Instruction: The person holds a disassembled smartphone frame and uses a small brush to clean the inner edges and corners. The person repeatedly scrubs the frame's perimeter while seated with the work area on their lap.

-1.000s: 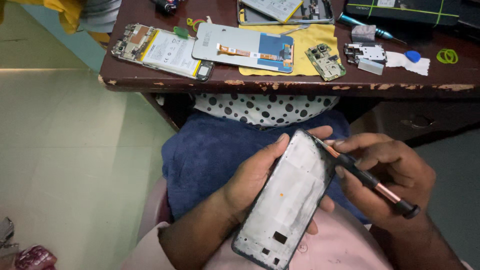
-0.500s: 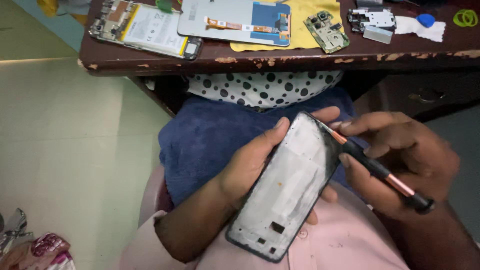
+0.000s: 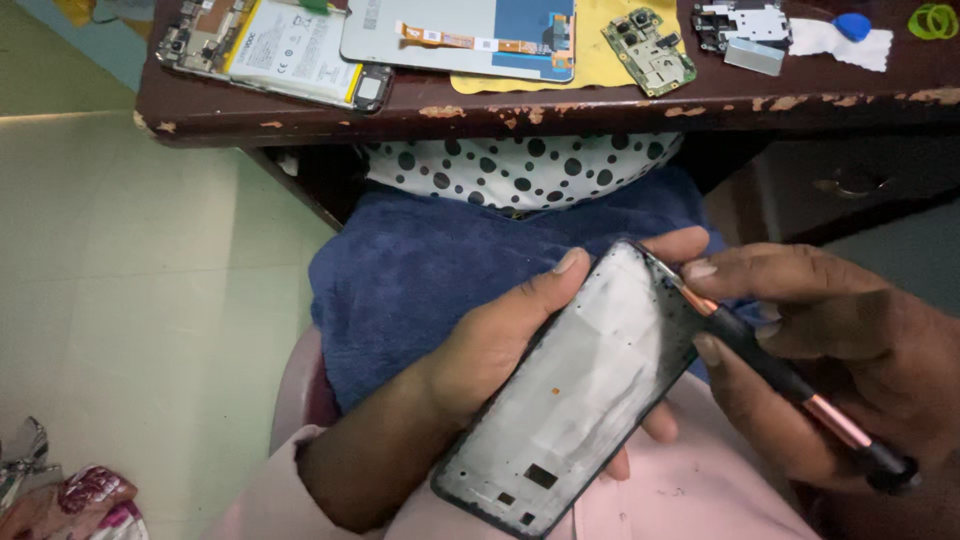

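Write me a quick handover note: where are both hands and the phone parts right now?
Left hand: grips the stripped phone frame from beneath, thumb on its upper edge, over the lap.
Right hand: holds a black-and-copper hand tool, tip at the frame's top right edge.
On the wooden desk: opened phone body with battery, display panel on a yellow cloth, green circuit board.
Done: the frame is bare, its parts laid out on the desk.
Left: whatever the tool tip is working on at that edge; I cannot tell how far along.
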